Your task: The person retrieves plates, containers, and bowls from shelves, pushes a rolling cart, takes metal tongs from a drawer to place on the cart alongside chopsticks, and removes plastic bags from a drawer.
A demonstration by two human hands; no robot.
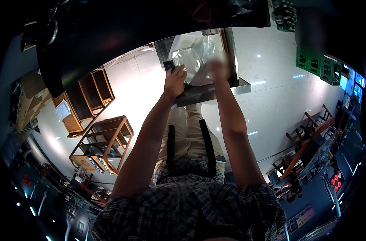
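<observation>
My left hand (175, 82) reaches over the near left part of an open metal drawer (213, 95), its fingers bent at the edge of a clear, crumpled plastic bag (188, 57). A small black object (169, 64) is at its fingertips. On the bag's right side is my right hand (217, 68), smeared by motion, so its fingers and anything in them cannot be made out. The bag lies spread inside the drawer between both hands.
A dark counter edge (151, 34) runs above the drawer. Wooden shelving (104, 138) stands on the pale floor at left. Green crates (319, 66) are at upper right, with bottles (285, 16) nearby. Wooden chairs and tables (307, 146) are at right.
</observation>
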